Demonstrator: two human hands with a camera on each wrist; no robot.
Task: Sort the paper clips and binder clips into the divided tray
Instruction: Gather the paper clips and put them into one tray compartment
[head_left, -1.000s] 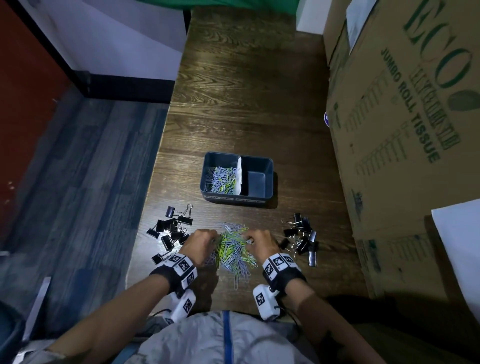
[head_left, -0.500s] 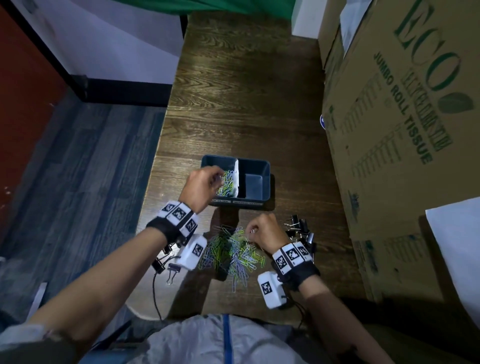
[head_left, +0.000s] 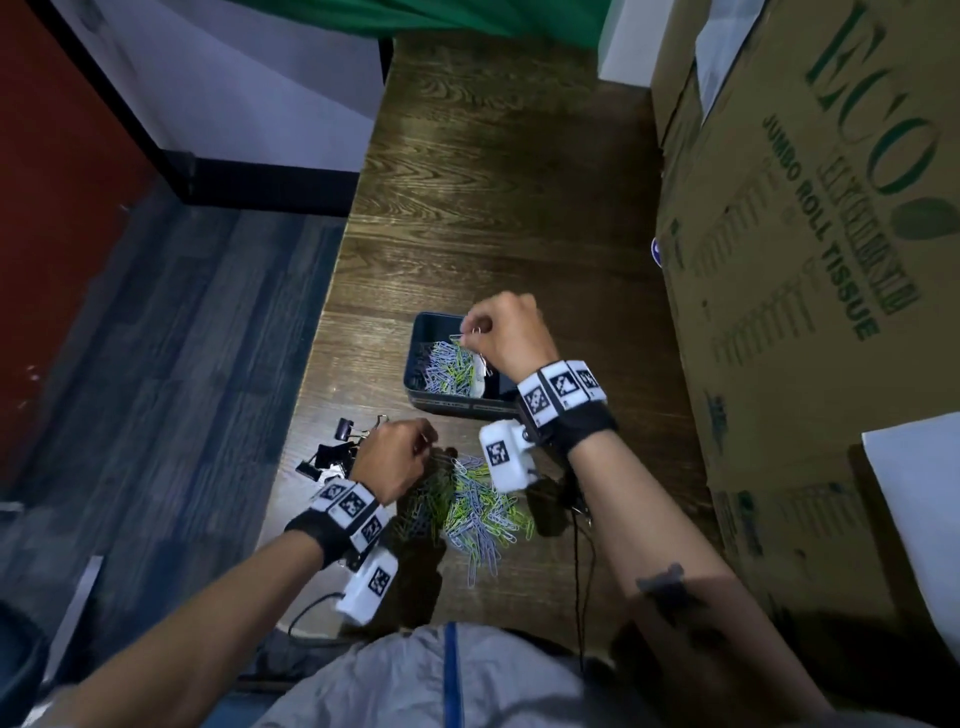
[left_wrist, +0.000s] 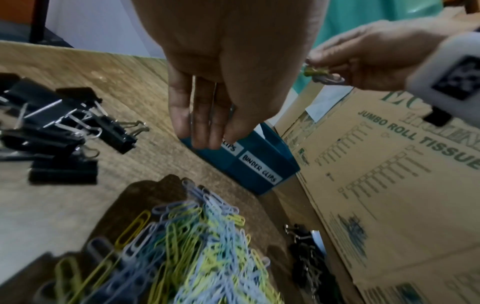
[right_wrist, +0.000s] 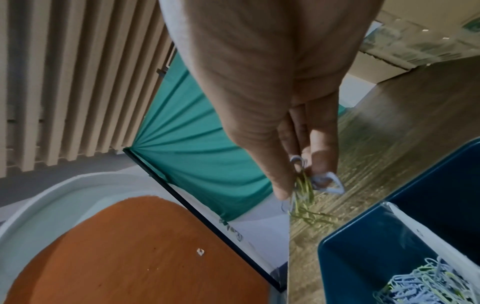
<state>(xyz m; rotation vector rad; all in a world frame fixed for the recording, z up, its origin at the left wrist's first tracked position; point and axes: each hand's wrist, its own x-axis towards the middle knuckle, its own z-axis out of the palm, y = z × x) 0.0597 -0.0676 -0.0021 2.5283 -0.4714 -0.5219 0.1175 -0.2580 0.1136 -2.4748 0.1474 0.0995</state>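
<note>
A cluster of black binder clips (head_left: 332, 457) lay untouched near the table's left edge (head_left: 332, 291), close enough that a careless sweep could have sent some to the floor. Just right of them the person's left hand (head_left: 397, 457) hovered over the loose pile of paper clips (head_left: 478, 509), fingers relaxed and holding nothing as far as the left wrist view showed. The pile, green, blue and white, remained large at the near middle of the table.

Beyond it stood the divided tray (head_left: 457, 408). Its left compartment already held a fair heap of sorted paper clips (head_left: 449, 366); its right compartment, labelled for binder clips, showed only bare floor where the arm did not hide it. The right hand (head_left: 506, 332) hung above the left compartment, pinching a small bunch of paper clips (right_wrist: 309, 185) between thumb and fingertips, apparently ready to let go.

A second cluster of binder clips (left_wrist: 309, 259) sat to the right of the pile, beside the cardboard box (head_left: 810, 260) that walled off the table's right side. The job looked well under half done: part of the paper clips sorted, seemingly no binder clips. Open table lay beyond the tray; room on the right was tight.
</note>
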